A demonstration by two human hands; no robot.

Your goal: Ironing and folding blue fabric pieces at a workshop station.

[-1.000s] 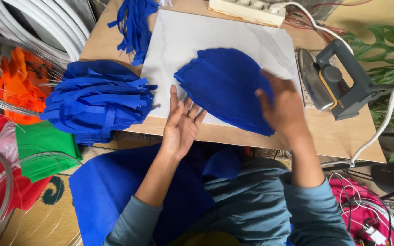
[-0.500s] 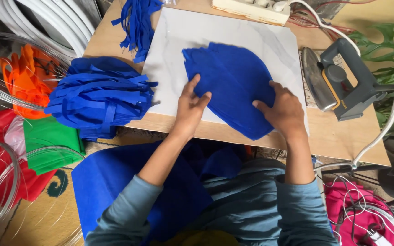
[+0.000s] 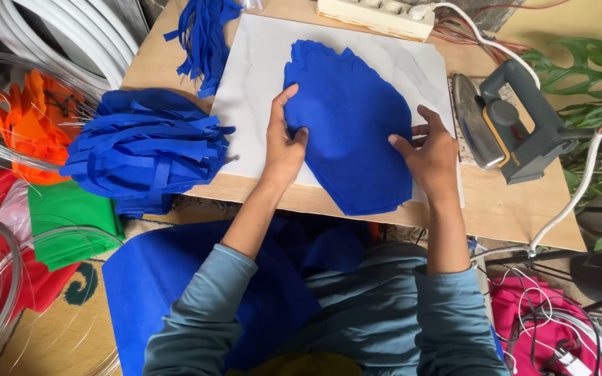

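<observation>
My left hand [image 3: 283,143] lies flat, fingers together and stretched out, pressing the left edge of the blue fabric piece [image 3: 353,125]; thumb on top of the cloth, nothing gripped. My right hand [image 3: 430,150] is spread open on the fabric's right edge, fingers splayed, palm down; it may pinch the edge under the palm, I cannot tell. The fabric piece is a wide leaf-like shape with a scalloped top, lying flat on the white marble-look board [image 3: 256,76], its lower tip reaching over the board's front edge onto the wooden table [image 3: 524,216].

Right of the board, a grey clothes iron [image 3: 503,129] stands on the table, close to my right hand but apart from it, its white cord [image 3: 573,202] running off the table edge. A cream power strip [image 3: 377,14] sits at the far edge. Left of the board, a pile of blue fabric strips [image 3: 144,150] overhangs the table's left side; more blue strips [image 3: 203,38] lie at the board's top left corner. Orange fabric [image 3: 29,122] and green fabric [image 3: 67,219] lie on the floor to the left. Blue cloth [image 3: 168,278] covers my lap.
</observation>
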